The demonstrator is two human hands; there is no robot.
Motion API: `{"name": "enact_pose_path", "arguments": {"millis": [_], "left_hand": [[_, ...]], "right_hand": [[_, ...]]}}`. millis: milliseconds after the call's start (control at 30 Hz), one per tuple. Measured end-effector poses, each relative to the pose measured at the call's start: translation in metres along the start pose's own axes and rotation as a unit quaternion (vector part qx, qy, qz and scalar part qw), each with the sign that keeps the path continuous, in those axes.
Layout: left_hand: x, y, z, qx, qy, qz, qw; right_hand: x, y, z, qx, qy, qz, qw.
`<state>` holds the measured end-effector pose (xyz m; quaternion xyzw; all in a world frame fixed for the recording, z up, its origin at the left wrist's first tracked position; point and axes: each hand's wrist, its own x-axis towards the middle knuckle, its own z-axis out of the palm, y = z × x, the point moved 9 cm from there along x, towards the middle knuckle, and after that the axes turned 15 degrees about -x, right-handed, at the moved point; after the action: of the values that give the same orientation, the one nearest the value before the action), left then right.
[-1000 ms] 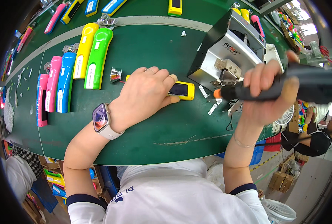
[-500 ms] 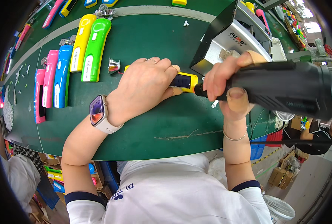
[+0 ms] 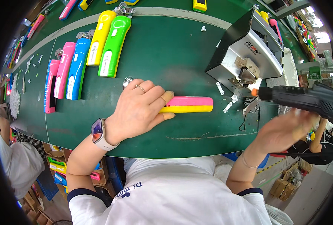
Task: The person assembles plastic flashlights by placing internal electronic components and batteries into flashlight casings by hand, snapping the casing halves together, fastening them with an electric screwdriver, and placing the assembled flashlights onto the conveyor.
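Observation:
My left hand (image 3: 136, 108) is wrapped over a pink-and-yellow flashlight (image 3: 192, 104) lying sideways on the green table. Its plain end sticks out to the right; the other end is under my palm, with a shiny reflector (image 3: 127, 81) just showing behind my knuckles. To the right, a black electric screwdriver (image 3: 301, 98) with an orange tip points left above the table. My right hand (image 3: 286, 131) is below its body, blurred, its fingers looking stretched out rather than wrapped round the tool.
Pink, blue, yellow and green flashlights (image 3: 114, 47) lie in a row at the left. A metal box-shaped machine (image 3: 245, 52) stands at the back right, small white parts (image 3: 230, 104) beside it. Another person (image 3: 20, 161) is at the far left; someone else sits at the right.
The screwdriver has moved right, off the flashlight, and my right hand has come down from it. The flashlight has turned from its dark-panelled yellow face onto its side, showing pink too.

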<state>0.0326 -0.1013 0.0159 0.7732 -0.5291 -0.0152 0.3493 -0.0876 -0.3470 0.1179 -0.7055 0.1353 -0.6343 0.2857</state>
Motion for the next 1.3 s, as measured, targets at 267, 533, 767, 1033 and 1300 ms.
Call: {"name": "enact_pose_path", "arguments": {"millis": [267, 533, 767, 1033, 1300], "left_hand": [[0.002, 0.002, -0.003, -0.024, 0.016, 0.001, 1.0], [-0.006, 0.001, 0.001, -0.017, 0.027, 0.011, 0.999], [0.007, -0.001, -0.002, 0.006, 0.005, 0.022, 1.0], [0.016, -0.01, 0.003, 0.037, -0.087, 0.118, 0.989], [0.037, -0.019, 0.005, 0.042, -0.156, 0.139, 0.977]], "right_hand": [[-0.131, -0.038, 0.099, -0.112, -0.548, -0.142, 0.817], [-0.149, -0.02, 0.107, -0.061, -0.594, -0.038, 0.801], [-0.149, -0.007, 0.118, -0.066, -0.627, 0.025, 0.776], [-0.136, -0.03, 0.129, -0.128, -0.627, -0.164, 0.75], [-0.151, -0.051, 0.132, -0.151, -0.562, -0.377, 0.72]]}}
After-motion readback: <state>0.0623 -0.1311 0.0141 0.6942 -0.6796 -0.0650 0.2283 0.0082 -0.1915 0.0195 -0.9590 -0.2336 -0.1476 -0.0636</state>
